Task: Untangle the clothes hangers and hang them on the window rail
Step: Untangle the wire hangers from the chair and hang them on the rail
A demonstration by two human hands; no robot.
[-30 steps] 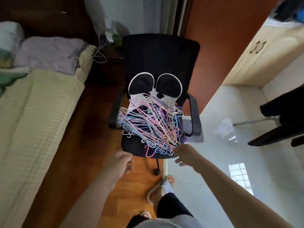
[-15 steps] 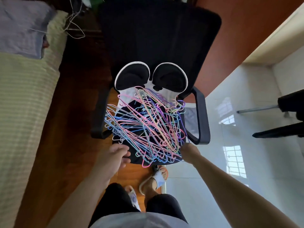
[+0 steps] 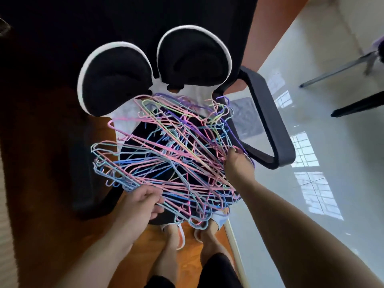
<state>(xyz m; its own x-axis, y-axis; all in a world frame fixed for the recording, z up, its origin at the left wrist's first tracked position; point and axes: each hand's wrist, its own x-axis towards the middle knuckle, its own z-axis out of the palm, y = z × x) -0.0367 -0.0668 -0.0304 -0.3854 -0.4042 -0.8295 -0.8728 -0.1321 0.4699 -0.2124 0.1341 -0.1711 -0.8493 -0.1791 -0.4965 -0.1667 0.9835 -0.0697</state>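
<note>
Black office chair [image 3: 268, 129], seat mostly hidden under a tangled pile of coloured wire hangers [image 3: 174, 159]. A black-and-white cushion with two round ears [image 3: 153, 71] leans against the backrest, and the far edge of the pile lies over its white lower part. The chair stands on a wooden floor [image 3: 52, 235] beside pale glossy tiles [image 3: 332, 183].

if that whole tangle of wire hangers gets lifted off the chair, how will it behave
The tangle of hangers is thin interlocked wire, so it probably lifts as one light, springy clump. Loose hooks may snag the armrest. With left hand and right hand gripping opposite edges, it likely sags little.
</note>
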